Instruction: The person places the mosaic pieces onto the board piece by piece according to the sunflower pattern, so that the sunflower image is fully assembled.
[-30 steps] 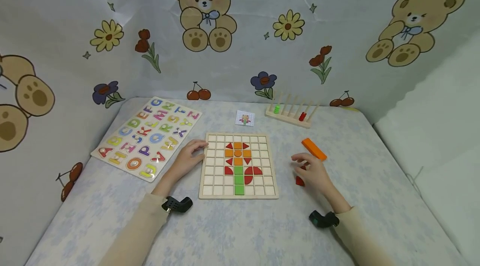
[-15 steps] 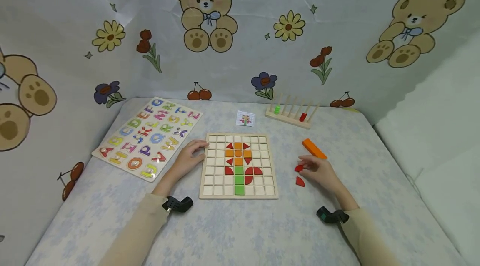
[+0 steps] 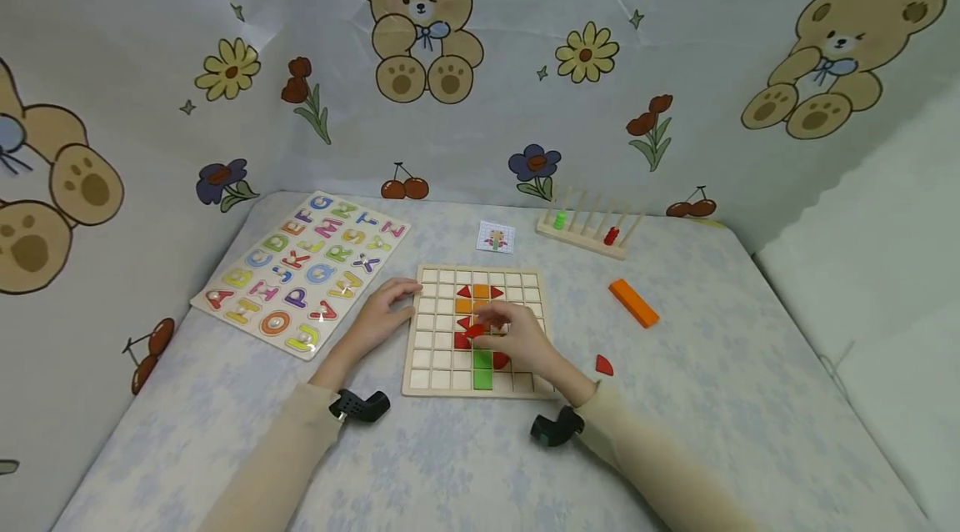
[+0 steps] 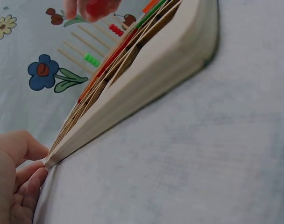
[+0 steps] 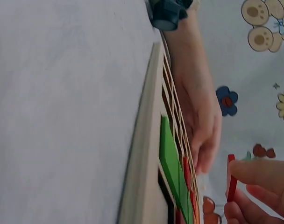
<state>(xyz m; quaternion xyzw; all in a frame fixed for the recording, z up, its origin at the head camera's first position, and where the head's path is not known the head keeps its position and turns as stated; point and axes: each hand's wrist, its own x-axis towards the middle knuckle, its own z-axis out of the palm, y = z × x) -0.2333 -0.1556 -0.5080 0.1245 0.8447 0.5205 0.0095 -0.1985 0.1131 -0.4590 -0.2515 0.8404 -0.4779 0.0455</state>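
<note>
My right hand (image 3: 517,336) pinches a red quarter-circle tile (image 3: 475,331) between thumb and fingers, over the middle of a wooden grid board (image 3: 431,382). In the right wrist view that red tile (image 5: 231,179) stands edge-on, raised above the board. My left hand (image 3: 378,315) rests its fingertips at the board's left rim, close to the far corner; the left wrist view shows the fingers (image 4: 27,147) loosely bent there. On the board lie orange squares (image 3: 481,291), red triangles (image 3: 497,293) and green squares (image 3: 482,379). My right hand covers part of this pattern.
A loose red quarter-circle tile (image 3: 603,365) and an orange bar (image 3: 633,303) lie to the right. Behind the board are a small pattern card (image 3: 496,238) and a wooden peg rack (image 3: 581,242) with green and red beads. An alphabet board (image 3: 255,265) lies to the left.
My right hand has picked up one of two red quarter-circle tiles on the right and carried it left over the board. The left hand stays at the rim.
</note>
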